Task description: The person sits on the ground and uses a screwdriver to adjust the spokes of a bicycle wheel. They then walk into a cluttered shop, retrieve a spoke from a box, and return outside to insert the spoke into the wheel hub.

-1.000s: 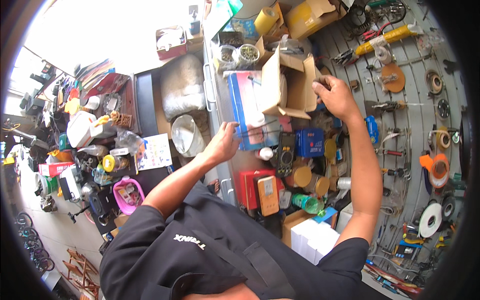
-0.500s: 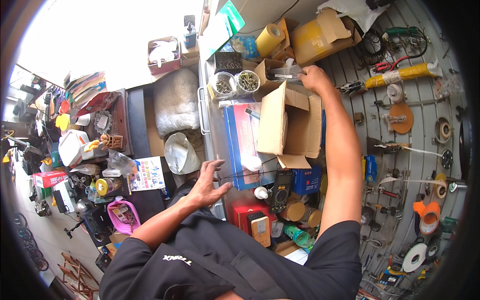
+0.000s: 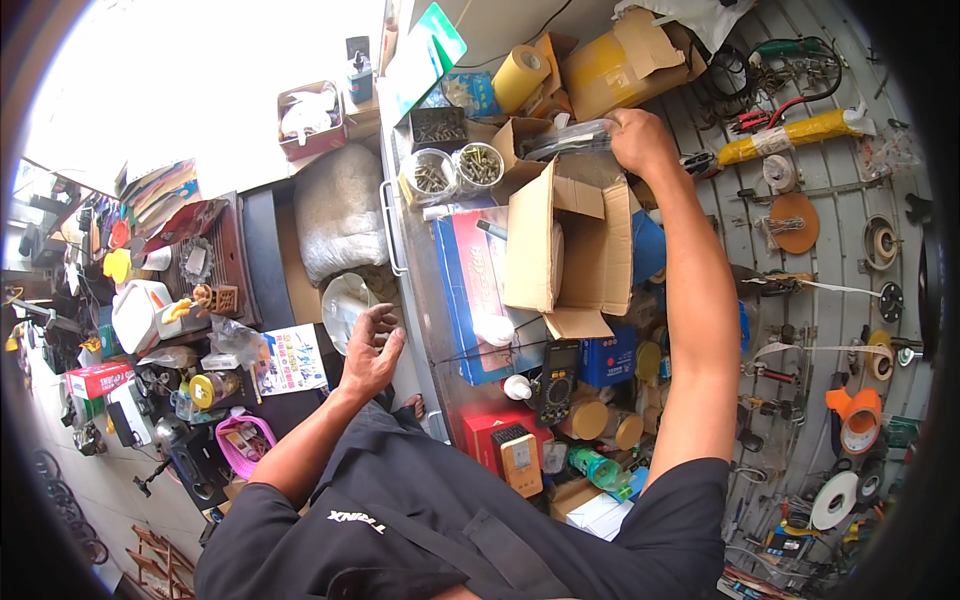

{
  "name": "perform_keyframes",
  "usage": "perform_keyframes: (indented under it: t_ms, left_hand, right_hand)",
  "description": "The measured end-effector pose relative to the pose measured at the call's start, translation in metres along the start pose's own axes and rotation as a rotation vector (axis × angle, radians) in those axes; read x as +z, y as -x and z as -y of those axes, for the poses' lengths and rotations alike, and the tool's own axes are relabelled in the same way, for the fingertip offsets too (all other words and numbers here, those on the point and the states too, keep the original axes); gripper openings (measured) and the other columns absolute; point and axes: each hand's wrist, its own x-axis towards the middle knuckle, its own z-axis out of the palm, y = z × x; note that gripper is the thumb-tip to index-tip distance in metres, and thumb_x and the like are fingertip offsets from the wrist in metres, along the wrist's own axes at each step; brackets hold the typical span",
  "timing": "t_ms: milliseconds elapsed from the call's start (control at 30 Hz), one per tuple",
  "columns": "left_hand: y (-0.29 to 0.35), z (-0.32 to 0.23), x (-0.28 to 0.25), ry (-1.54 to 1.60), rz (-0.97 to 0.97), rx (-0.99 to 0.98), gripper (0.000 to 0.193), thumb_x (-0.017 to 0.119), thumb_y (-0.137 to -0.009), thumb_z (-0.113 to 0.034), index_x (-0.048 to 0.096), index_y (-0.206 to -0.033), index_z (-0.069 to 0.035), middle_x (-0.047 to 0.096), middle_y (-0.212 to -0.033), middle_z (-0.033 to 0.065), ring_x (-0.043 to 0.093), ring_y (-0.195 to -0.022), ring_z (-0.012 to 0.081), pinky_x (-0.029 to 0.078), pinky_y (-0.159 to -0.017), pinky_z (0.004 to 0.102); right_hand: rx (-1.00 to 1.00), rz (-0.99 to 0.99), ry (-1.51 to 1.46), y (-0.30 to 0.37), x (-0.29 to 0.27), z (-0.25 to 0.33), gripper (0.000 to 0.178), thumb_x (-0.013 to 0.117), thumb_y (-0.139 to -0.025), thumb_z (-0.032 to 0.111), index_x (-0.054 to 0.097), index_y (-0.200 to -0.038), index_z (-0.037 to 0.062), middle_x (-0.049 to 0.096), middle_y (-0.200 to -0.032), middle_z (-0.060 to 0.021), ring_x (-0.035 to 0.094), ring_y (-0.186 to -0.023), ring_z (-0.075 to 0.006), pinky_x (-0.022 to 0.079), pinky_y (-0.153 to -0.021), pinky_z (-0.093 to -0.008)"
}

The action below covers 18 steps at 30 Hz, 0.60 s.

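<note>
My right hand (image 3: 640,143) reaches far over the bench, its fingers closed on a clear plastic bag (image 3: 572,139) with dark contents I cannot make out. That bag lies across the top of a small open cardboard box (image 3: 512,160). Nearer to me, a larger open cardboard box (image 3: 532,250) stands with its flaps spread. My left hand (image 3: 368,358) hovers beside the bench edge, empty, its fingers loosely curled and apart. Behind it shows a whitish plastic bucket (image 3: 345,305). Two clear tubs of screws, a left tub (image 3: 430,178) and a right tub (image 3: 478,166), stand left of the boxes.
A flat red and blue box (image 3: 470,300) lies under the larger carton. Closer by are a white bottle (image 3: 517,387), a multimeter (image 3: 557,385) and several jars. Tools and tape rolls hang on the slatted wall (image 3: 830,220) at right. A yellow roll (image 3: 520,78) stands at the back.
My right hand has drawn the plastic bag further up, so more of it shows above the small box. My left hand has moved left and away from the flat box. The view has shifted slightly.
</note>
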Motion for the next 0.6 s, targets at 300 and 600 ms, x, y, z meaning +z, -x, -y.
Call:
perform_keyframes:
  t_ms: [300,600]
  left_hand:
    - [-0.042,-0.022,0.003,0.133,-0.037,0.204,0.036,0.066,-0.101,-0.008,0.055,-0.134,-0.002,0.065,-0.109,0.0053,0.064,-0.098,0.0122,0.051,-0.085,0.0272]
    - [-0.144,-0.135,0.064,-0.316,-0.07,0.522,0.021,0.065,-0.101,-0.01,0.066,-0.119,0.001,0.072,-0.102,0.0125,0.069,-0.091,0.0177,0.054,-0.082,0.0308]
  right_hand:
    - [-0.118,-0.291,0.014,0.03,-0.086,-0.001,0.024,0.061,-0.101,0.022,0.073,-0.109,0.0025,0.071,-0.1,-0.023,0.067,-0.095,-0.0442,0.054,-0.081,-0.0445]
    - [0.006,-0.319,-0.128,0.068,-0.118,0.014,0.021,0.059,-0.098,0.018,0.071,-0.1,0.0006,0.07,-0.093,-0.025,0.065,-0.092,-0.0474,0.053,-0.079,-0.051]
